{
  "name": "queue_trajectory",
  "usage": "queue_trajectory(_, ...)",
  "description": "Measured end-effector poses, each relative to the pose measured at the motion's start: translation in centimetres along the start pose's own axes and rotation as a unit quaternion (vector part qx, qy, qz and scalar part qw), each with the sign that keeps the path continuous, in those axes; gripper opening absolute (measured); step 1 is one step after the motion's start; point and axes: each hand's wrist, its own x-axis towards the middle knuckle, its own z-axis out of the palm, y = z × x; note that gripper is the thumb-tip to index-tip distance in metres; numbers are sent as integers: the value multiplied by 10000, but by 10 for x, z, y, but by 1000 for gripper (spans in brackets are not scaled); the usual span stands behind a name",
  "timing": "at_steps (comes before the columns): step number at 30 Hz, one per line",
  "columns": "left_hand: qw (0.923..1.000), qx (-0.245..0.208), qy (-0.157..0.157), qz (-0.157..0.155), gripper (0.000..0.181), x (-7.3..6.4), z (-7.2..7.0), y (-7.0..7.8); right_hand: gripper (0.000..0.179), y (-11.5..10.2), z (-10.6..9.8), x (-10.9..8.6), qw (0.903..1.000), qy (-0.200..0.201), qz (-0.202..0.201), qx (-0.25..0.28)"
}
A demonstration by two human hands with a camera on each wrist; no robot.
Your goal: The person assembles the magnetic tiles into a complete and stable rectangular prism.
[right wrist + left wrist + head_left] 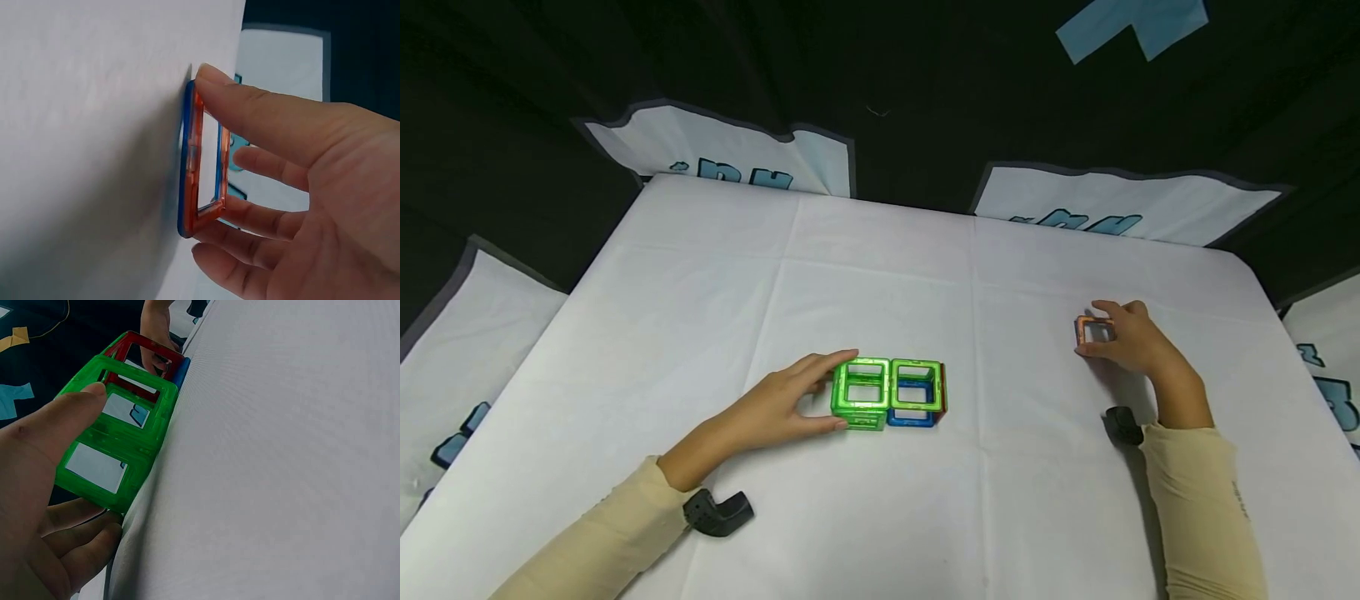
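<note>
On the white tablecloth stands a pair of joined cubes (891, 385) made of square magnetic tiles. The left cube is green; the right has a green top, a blue tile (912, 422) and a red tile (943, 390) on its right side. My left hand (771, 408) grips the green cube at its left end, thumb on the near side and fingers on the far side. Far to the right, my right hand (1138, 340) pinches an orange square magnetic tile (193, 187) by its edges. A blue square tile (185, 156) lies flat against the orange one, on its table side.
The white-covered table (865, 275) has shallow creases running across it. A black curtain (910, 100) with white printed panels hangs around its far and side edges. Each wrist wears a black device, the left one (718, 512) close to the cloth.
</note>
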Motion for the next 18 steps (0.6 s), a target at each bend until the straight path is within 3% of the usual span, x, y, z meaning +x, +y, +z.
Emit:
queue_trajectory(9, 10000, -14, -21, -32, 78, 0, 2, -2, 79, -22, 4, -5, 9993, -40, -370, -78)
queue_trajectory(18, 10000, 22, -41, -46, 78, -1, 0, -1, 37, -44, -1, -22, 9935, 18, -1136, -23)
